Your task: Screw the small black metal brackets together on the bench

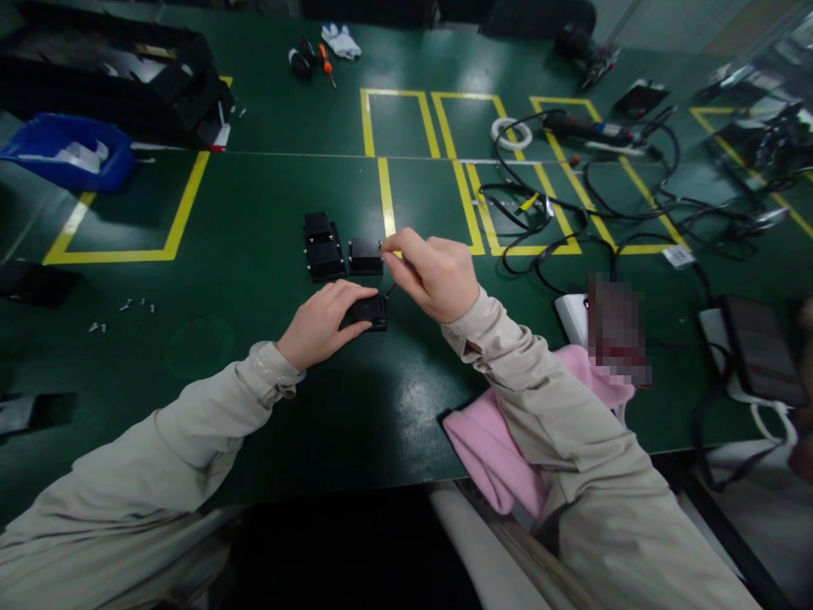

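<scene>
My left hand (327,322) is closed on a small black block (374,313), thumb on its near side and fingers over the far side, pressing it to the table. My right hand (435,275) is pinched just to the right and above. From its fingers a thin metal rod (391,291), perhaps a hex key, slants down to the right end of that block. Its upper part is hidden in the grip. Just beyond sits another black block (366,256) with shiny screws at its ends. Left of it, more black blocks (323,254) with screws stand close together.
Loose screws (127,305) lie at left. A blue bin (69,152) and black crate (158,76) stand far left. An orange screwdriver (326,63) lies at the back. Black cables (539,237) sprawl at right. A pink cloth (489,440) lies under my right forearm.
</scene>
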Motion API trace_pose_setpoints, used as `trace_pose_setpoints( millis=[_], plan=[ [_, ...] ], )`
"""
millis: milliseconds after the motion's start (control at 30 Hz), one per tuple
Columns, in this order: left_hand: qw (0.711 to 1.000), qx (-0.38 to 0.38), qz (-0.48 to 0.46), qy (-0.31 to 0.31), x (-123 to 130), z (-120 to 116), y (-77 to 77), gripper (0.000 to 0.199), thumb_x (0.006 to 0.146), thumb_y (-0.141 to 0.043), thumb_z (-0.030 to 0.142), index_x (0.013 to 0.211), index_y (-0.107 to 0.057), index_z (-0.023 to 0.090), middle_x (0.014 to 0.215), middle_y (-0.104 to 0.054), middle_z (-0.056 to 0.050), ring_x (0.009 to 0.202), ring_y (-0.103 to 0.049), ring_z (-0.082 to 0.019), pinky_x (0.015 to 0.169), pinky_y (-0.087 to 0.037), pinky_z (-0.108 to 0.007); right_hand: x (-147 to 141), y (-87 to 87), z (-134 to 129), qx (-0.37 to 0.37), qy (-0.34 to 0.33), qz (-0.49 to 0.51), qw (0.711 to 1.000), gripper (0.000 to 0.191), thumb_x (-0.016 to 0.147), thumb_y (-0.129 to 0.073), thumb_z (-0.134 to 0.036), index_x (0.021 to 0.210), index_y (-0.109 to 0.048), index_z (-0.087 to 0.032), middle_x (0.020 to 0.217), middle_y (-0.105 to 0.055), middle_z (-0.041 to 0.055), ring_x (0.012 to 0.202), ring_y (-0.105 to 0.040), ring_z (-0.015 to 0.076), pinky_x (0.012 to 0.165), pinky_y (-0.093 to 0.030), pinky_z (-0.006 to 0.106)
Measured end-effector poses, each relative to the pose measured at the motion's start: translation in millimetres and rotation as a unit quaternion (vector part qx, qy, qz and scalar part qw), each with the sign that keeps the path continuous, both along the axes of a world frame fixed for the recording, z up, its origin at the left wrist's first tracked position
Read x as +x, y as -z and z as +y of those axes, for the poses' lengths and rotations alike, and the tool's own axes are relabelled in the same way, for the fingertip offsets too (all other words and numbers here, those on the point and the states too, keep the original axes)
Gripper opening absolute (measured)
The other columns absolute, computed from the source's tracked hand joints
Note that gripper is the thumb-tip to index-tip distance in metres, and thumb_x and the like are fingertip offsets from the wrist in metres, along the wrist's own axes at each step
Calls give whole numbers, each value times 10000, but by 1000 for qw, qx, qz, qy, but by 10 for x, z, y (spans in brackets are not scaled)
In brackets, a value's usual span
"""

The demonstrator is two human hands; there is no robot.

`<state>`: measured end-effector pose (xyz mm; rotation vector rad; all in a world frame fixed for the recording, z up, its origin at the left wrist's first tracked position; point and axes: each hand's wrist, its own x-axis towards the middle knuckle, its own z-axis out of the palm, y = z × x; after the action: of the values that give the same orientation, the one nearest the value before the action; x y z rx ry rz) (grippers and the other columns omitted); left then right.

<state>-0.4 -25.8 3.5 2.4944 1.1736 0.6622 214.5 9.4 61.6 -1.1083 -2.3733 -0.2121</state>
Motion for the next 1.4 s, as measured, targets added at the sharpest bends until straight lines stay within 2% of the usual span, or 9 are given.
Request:
trace_pose_setpoints(
  millis=[167,300,367,467,533,733,933,1200,1400],
  plan=[
    [1000,-15,-3,-5,4,-2,-15,376,965,-583,326,1308,-549,173,1231,-632,-108,1146,-605,-270,1003,-498,-443,-13,3,2,-14,22,19,999,481,1016,-192,-295,1169,-622,-144,769,-691,13,669,-625,110,670,-398,254],
    [1000,-19,-2,-6,7,0,-20,374,963,-584,333,1305,-550,186,1235,-632,-102,1146,-604,-267,1011,-493,-440,-9,-6,3,-17,-3,10,1000,549,1035,-186,-453,1091,-649,-163,743,-682,6,653,-614,115,662,-394,261],
    [1000,-16,0,-5,8,0,-19,377,963,-584,330,1306,-549,177,1236,-631,-107,1148,-602,-268,1013,-491,-441,-5,3,6,-13,-6,11,1000,568,1034,-181,-474,1056,-660,-170,723,-677,4,643,-613,119,651,-388,265],
    [1000,-15,0,-7,9,-1,-11,378,961,-588,325,1305,-551,172,1228,-633,-111,1141,-604,-272,1008,-493,-449,-4,26,8,-13,8,20,1000,501,1028,-185,-342,1108,-644,-157,742,-683,8,656,-626,119,661,-395,261],
    [1000,-15,-3,-8,9,-1,-7,377,961,-589,327,1304,-552,176,1223,-634,-108,1137,-605,-273,1007,-494,-450,-6,32,7,-16,10,25,1000,485,1022,-188,-314,1142,-626,-144,764,-686,13,671,-632,115,672,-401,255],
    [1000,-11,-2,-1,5,-3,-14,379,962,-588,318,1304,-551,157,1223,-634,-119,1136,-605,-276,1001,-498,-448,-1,25,12,-17,-14,18,1000,561,1030,-196,-504,1070,-640,-163,738,-662,0,639,-586,100,656,-377,246],
    [1000,-16,-1,-4,7,-3,-21,378,963,-588,316,1306,-547,165,1214,-633,-112,1142,-604,-276,1006,-497,-449,9,49,13,-31,-22,54,998,448,1009,-216,-313,1154,-605,-148,811,-689,15,677,-619,102,682,-420,241],
    [1000,-19,-6,-4,10,4,0,377,960,-589,327,1302,-550,174,1223,-633,-112,1137,-604,-278,1004,-500,-458,16,37,11,-24,-33,27,999,574,1034,-144,-478,1040,-628,-169,760,-661,8,647,-586,100,665,-393,242],
    [1000,-11,-4,-3,10,1,5,375,964,-589,319,1301,-553,157,1214,-636,-118,1133,-608,-277,1000,-505,-458,11,75,21,-8,-10,44,999,531,1041,-125,-351,1178,-596,-149,872,-702,34,697,-625,100,678,-417,245]
  ],
)
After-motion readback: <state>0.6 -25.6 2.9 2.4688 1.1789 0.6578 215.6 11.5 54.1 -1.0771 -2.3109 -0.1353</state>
